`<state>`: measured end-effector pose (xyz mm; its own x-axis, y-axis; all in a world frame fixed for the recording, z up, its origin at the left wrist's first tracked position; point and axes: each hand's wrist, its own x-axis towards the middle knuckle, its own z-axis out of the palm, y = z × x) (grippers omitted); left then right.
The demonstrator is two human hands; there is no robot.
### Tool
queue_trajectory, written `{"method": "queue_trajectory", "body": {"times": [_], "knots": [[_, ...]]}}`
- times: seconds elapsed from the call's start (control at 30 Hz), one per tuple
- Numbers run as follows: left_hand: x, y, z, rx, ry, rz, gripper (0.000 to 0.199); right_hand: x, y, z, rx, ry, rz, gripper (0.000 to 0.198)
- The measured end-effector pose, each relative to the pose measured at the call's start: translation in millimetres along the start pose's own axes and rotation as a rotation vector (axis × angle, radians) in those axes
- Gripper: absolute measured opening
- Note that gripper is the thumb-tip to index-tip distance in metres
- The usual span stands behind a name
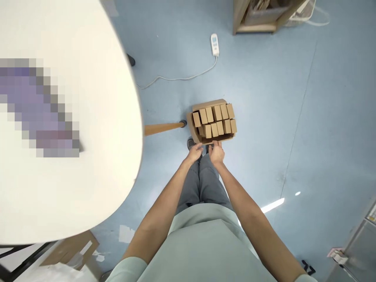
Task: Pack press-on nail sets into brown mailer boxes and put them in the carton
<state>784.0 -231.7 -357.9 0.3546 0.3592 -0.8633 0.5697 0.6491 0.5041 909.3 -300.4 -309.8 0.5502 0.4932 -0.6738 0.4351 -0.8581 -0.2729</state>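
An open cardboard box [192, 127] rests low in front of my feet, packed with several small brown cartons [217, 112] in two rows. Its near side faces me, with a gap between that wall and the cartons. My right hand [216, 152] has its fingertips over the near rim and its thumb below, gripping the edge. Just left of it, my left hand [194, 152] is at the same near edge, fingers stretched out and slightly apart. Whether its fingertips touch the cardboard is hard to make out.
A white round-edged table [117, 188] fills the left, its wooden leg [164, 128] ending beside the box. Beyond lies a white power strip [215, 45] with a cord [182, 79] across the blue floor. A wooden shelf [255, 28] stands at the top.
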Motion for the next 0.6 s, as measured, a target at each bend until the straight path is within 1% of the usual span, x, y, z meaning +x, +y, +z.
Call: {"method": "queue_trajectory", "body": {"times": [0.03,0.07,0.2,0.3,0.43,0.6], "knots": [[-20.2,8.2,-0.4,-0.052,0.003,-0.074,0.053,-13.9,-3.1,-13.3,0.003,0.003,-0.020,0.034],[-40.8,17.6,-0.4,-0.064,0.005,-0.084,0.052,-28.0,-6.4,-27.2,0.002,0.000,-0.039,0.033],[-120.1,59.7,1.8,-0.089,0.013,-0.015,0.046,-81.0,-17.1,-83.3,-0.006,0.009,-0.134,0.034],[-169.6,87.3,3.0,-0.120,0.005,0.048,0.050,-112.2,-19.8,-119.8,0.016,0.021,-0.224,0.033],[-223.6,114.8,2.4,-0.131,-0.026,0.150,0.059,-140.5,-19.8,-158.1,0.071,0.051,-0.329,0.033],[-291.9,136.2,2.2,-0.152,-0.014,0.270,0.065,-166.7,-22.9,-192.0,0.184,0.085,-0.441,0.033]]}}
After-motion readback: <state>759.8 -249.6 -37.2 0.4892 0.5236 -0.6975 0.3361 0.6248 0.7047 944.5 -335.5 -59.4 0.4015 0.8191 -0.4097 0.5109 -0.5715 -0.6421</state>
